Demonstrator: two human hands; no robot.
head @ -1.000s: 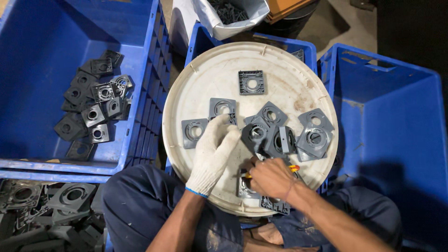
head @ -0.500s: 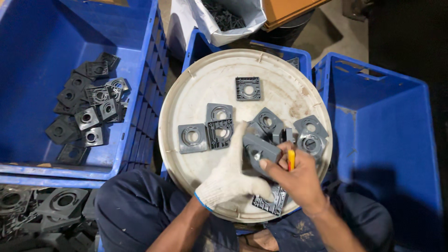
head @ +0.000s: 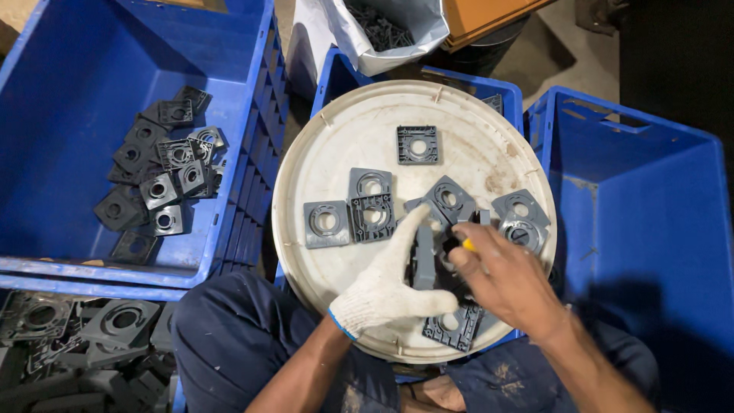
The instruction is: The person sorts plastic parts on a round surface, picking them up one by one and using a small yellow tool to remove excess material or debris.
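While several grey square plates [head: 371,206] lay spread on the white round lid [head: 336,145], my gloved left hand [head: 386,287] gripped one upright plate [head: 424,260] and my bare right hand [head: 508,283] pinched a yellow-tipped tool [head: 467,245], work unfinished.

Grey square plate [head: 425,260] on edge (between both hands).

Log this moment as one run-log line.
left hand: gloved, holds grey plate | right hand: bare, yellow tool at plate | on white lid

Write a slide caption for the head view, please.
Gloved left hand and bare right hand hold a grey plate over a white lid.
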